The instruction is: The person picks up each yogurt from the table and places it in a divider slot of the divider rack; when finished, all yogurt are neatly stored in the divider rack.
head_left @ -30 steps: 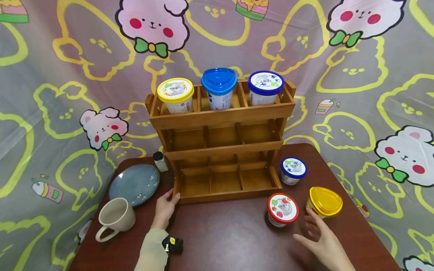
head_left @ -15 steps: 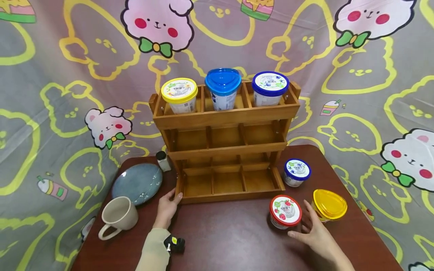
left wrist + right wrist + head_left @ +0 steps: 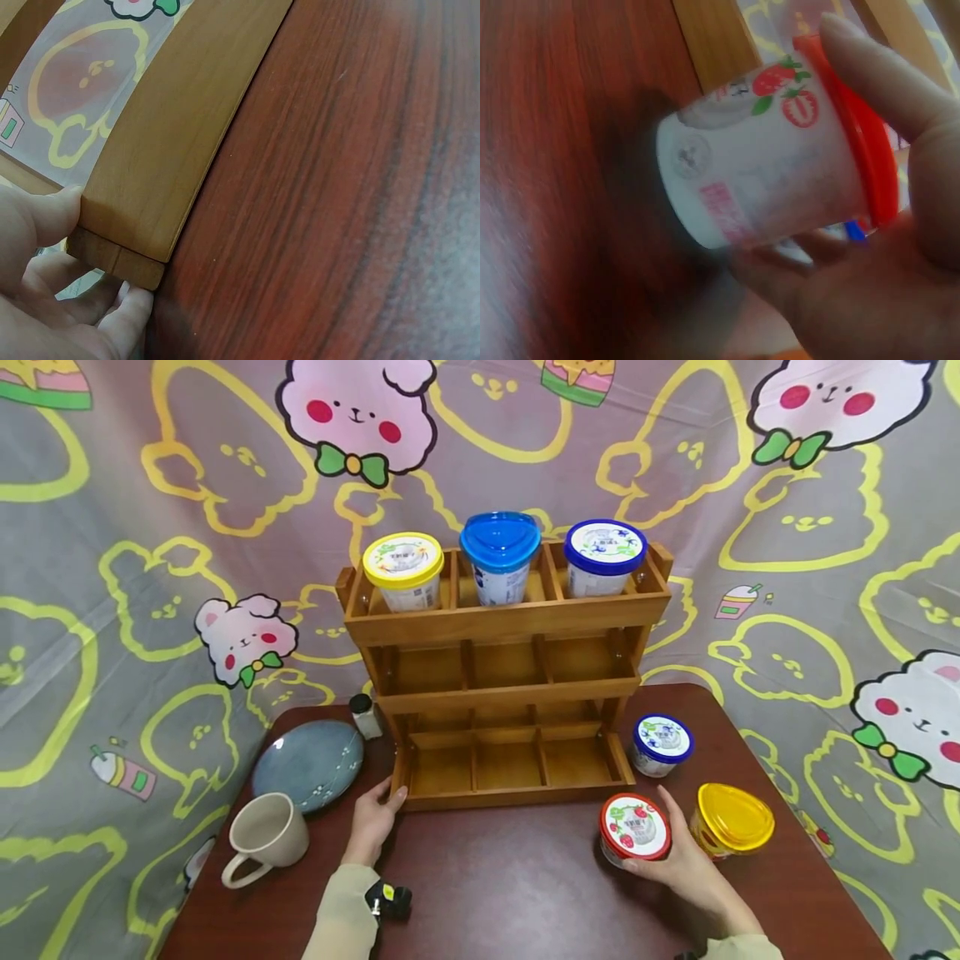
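Observation:
The wooden rack (image 3: 510, 620) stands at the middle of the table, its tiers split into compartments. At its lower left front corner my left hand (image 3: 371, 818) grips the wood; the left wrist view shows thumb on one side of the board end (image 3: 124, 251) and fingers on the other. My right hand (image 3: 693, 864) holds a white yogurt cup with a red lid (image 3: 636, 828) and strawberry print, thumb at the lid and fingers around the far side. Whether its base touches the table cannot be told. Close by stands a yellow-lidded cup (image 3: 733, 818).
Another blue-lidded cup (image 3: 663, 743) stands right of the rack. On the top tier sit cups with yellow (image 3: 403, 564), light blue (image 3: 501, 556) and dark blue (image 3: 605, 556) lids. At left are a mug (image 3: 270, 831), a plate (image 3: 307, 764) and a black-capped jar (image 3: 366, 717).
My right hand has moved left from beside the yellow-lidded cup and taken hold of the red-lidded one. The left hand stays on the rack corner; the head view has shifted slightly.

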### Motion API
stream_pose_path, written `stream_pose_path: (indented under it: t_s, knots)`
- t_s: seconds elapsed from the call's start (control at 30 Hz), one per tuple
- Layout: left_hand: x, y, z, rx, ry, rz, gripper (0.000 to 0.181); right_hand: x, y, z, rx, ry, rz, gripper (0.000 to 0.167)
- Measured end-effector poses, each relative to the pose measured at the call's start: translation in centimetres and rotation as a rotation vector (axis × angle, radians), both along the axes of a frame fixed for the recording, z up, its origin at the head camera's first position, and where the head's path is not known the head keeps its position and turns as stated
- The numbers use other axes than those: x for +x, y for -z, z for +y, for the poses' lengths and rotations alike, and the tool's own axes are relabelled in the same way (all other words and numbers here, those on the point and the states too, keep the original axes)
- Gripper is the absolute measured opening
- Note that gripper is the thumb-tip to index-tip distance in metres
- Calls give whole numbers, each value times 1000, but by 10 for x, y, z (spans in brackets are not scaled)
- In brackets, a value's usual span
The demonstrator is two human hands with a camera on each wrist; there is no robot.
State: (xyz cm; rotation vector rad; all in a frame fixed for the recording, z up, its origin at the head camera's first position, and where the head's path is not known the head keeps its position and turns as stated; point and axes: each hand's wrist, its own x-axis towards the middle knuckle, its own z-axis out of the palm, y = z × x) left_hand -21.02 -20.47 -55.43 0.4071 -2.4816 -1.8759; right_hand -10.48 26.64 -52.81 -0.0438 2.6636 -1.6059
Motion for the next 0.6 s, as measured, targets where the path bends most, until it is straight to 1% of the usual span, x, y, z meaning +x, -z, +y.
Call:
stream_pose_path:
  t_s: [0.13, 0.23, 0.33, 0.47, 0.6]
  knots:
    - [0, 0, 1, 8, 0, -1, 56, -2, 8, -2, -82, -22, 28, 113]
    - [0, 1, 1, 5, -3, 6, 56, -1, 14, -3, -115, -23, 41, 106]
    - [1, 0, 1, -2, -9, 10, 56, -2, 17, -4, -138, -25, 64, 103]
    - [2, -1, 1, -1, -11, -5, 56, -1, 22, -6, -93, -2, 106, 103]
    - [2, -2, 1, 0, -4, -7, 55, 1, 23, -9, -49, 28, 125, 104]
